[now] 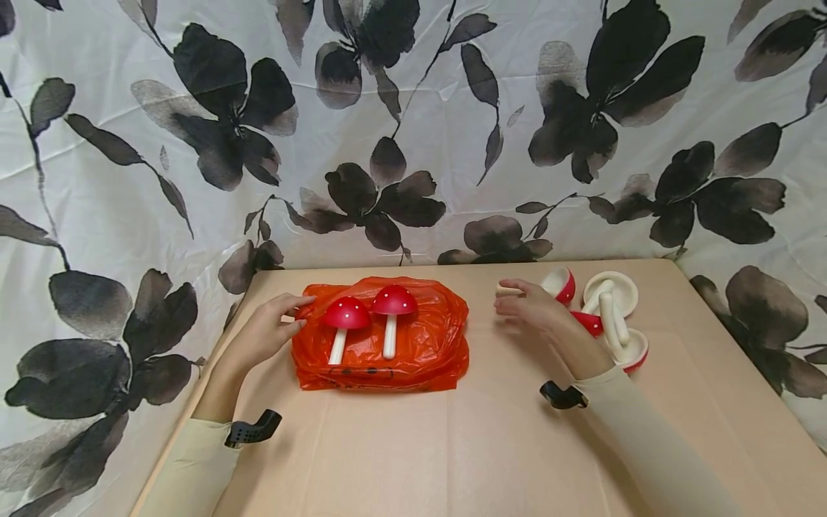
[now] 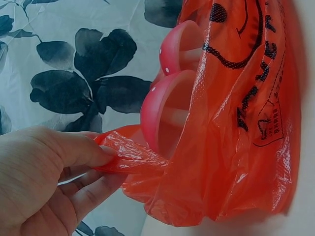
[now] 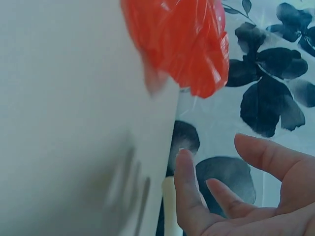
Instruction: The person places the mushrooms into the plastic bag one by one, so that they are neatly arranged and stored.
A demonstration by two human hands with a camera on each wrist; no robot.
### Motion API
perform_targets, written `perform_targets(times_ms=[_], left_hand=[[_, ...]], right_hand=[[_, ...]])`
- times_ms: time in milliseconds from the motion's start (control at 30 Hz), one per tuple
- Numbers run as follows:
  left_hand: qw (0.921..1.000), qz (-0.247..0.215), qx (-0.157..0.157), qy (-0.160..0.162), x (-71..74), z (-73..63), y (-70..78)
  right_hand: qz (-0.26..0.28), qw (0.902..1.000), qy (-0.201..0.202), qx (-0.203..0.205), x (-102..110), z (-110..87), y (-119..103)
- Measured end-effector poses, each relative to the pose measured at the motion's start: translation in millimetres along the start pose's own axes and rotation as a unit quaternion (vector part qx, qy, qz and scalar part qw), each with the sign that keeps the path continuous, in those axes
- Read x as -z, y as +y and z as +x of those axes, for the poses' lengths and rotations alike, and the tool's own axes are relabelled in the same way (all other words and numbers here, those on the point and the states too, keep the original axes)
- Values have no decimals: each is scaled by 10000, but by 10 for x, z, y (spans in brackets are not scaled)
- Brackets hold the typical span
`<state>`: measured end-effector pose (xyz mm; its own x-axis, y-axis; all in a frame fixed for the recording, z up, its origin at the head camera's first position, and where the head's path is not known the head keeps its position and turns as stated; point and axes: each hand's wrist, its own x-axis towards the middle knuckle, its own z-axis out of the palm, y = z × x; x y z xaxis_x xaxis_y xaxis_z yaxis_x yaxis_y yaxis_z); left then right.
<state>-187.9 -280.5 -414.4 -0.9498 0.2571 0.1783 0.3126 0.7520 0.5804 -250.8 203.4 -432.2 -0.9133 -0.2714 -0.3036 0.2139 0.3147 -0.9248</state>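
An orange-red plastic bag (image 1: 433, 345) lies on the table with two toy mushrooms, a left one (image 1: 347, 314) and a right one (image 1: 395, 300), over its middle; both have red, white-dotted caps and pale stems. My left hand (image 1: 261, 334) is at the bag's left edge. In the left wrist view, its thumb and fingers pinch a gathered fold of the bag (image 2: 236, 167), near the mushroom caps (image 2: 153, 113). Right of the bag, my right hand (image 1: 539, 309) holds nothing, its fingers (image 3: 184, 182) spread apart. Just beyond those fingers shows a pale stem (image 3: 170, 206).
Several more toy mushrooms (image 1: 610, 323) lie in a loose pile at the table's right, partly behind my right hand and wrist. The light wood-coloured table (image 1: 504, 452) ends at a white curtain (image 1: 478, 129) printed with dark flowers. Each wrist wears a black device (image 1: 253, 429).
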Motion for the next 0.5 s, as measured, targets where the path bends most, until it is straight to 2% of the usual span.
perform_targets(times_ms=[333,433,500], left_hand=[[10000,-23,71,-41,-8,12,-6],[10000,-45,13,-14,-10,10,-8],[10000,-59,-39,-9,-11,8,-10]], right_hand=[[709,9973,118,-160,120,-36,134],[1223,9923,97,-193,147,-39,166],[1719,9849,13,-224,162,-32,187]])
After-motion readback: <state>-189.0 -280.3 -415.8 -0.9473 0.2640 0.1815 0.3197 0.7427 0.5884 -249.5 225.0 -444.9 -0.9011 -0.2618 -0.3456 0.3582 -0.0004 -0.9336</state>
